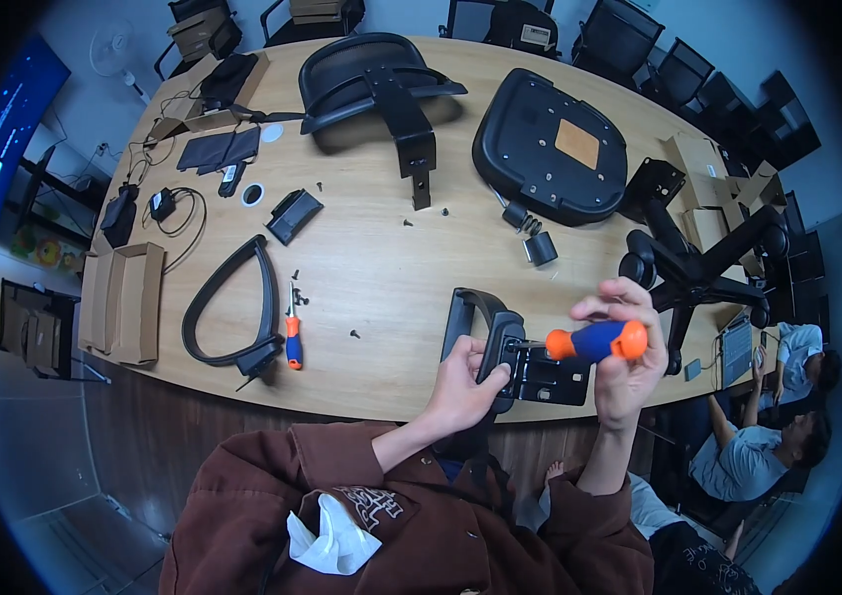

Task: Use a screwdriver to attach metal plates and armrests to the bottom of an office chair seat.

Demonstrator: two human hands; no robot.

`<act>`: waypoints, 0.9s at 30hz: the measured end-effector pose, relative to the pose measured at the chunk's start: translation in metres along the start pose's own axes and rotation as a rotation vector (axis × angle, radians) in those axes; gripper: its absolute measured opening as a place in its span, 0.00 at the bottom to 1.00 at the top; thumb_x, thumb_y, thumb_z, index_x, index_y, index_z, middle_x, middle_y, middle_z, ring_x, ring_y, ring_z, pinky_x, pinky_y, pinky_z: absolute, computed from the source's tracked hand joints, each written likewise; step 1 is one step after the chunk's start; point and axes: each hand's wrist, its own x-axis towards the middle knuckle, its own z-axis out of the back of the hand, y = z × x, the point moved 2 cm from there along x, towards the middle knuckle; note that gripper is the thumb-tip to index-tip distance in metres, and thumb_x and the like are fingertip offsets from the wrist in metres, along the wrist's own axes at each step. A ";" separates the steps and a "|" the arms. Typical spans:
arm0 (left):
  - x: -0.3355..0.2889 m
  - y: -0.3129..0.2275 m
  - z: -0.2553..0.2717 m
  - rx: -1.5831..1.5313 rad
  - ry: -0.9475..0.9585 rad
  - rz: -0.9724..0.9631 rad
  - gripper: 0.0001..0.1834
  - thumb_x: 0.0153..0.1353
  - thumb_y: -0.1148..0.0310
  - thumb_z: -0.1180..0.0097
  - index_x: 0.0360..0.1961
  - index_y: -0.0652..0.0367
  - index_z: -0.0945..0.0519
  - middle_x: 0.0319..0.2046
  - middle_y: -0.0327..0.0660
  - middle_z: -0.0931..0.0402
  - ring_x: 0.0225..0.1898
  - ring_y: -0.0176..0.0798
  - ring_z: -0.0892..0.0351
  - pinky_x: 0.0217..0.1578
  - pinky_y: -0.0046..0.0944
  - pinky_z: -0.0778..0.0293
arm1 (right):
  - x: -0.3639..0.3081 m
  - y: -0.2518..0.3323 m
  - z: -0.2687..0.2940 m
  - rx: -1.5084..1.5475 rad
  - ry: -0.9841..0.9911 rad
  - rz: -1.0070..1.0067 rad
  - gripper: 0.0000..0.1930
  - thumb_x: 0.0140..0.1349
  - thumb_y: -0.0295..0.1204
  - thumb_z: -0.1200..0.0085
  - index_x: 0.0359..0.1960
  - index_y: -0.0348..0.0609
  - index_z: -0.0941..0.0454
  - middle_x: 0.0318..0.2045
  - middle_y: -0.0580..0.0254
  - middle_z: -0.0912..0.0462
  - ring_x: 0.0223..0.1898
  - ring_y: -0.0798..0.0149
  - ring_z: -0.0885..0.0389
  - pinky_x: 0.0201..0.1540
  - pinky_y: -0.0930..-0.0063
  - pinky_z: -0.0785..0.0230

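Observation:
My left hand [465, 385] grips a black chair armrest [459, 315] at the near edge of the table. Against the armrest sits a black metal bracket plate [561, 385] with holes. My right hand [632, 362] has its thumb and fingers around the blue and orange handle of a screwdriver [594, 342]. Its shaft points left, with the tip at the bracket beside the armrest; whether it sits in a screw I cannot tell. A second armrest [272, 288], a loop shape, lies to the left. Beside it rests another screwdriver [293, 342] near several small black screws [300, 297].
A chair backrest [366, 74], a seat [552, 149] lying underside up and a wheeled chair base [703, 268] occupy the table's far and right parts. An open cardboard box [123, 302] stands at left. People [753, 456] sit at the right beside a laptop [735, 349].

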 end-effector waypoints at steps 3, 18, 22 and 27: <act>0.001 -0.003 0.000 0.033 0.003 0.002 0.16 0.63 0.76 0.41 0.45 0.69 0.34 0.32 0.44 0.18 0.33 0.29 0.18 0.34 0.31 0.22 | 0.003 -0.005 0.001 0.030 -0.003 0.111 0.29 0.55 0.36 0.28 0.49 0.41 0.37 0.51 0.46 0.28 0.48 0.52 0.17 0.51 0.59 0.20; 0.003 -0.001 0.004 0.014 0.001 0.026 0.15 0.64 0.76 0.42 0.46 0.68 0.34 0.35 0.45 0.18 0.36 0.30 0.18 0.37 0.32 0.22 | 0.011 0.004 -0.006 -0.013 0.034 -0.109 0.21 0.61 0.34 0.40 0.52 0.38 0.32 0.49 0.53 0.33 0.49 0.55 0.23 0.56 0.58 0.30; 0.002 -0.008 0.002 -0.013 -0.005 0.025 0.15 0.64 0.76 0.42 0.46 0.68 0.34 0.34 0.44 0.18 0.35 0.30 0.18 0.37 0.31 0.22 | 0.013 -0.004 -0.009 0.040 0.088 0.152 0.21 0.57 0.18 0.38 0.44 0.43 0.38 0.49 0.51 0.31 0.53 0.50 0.22 0.59 0.51 0.29; 0.000 -0.008 0.000 -0.002 0.014 0.023 0.15 0.64 0.76 0.43 0.46 0.68 0.34 0.33 0.43 0.18 0.34 0.28 0.19 0.36 0.30 0.23 | 0.010 -0.015 -0.007 0.272 -0.029 0.008 0.26 0.63 0.25 0.40 0.53 0.48 0.48 0.46 0.48 0.30 0.31 0.64 0.19 0.40 0.72 0.23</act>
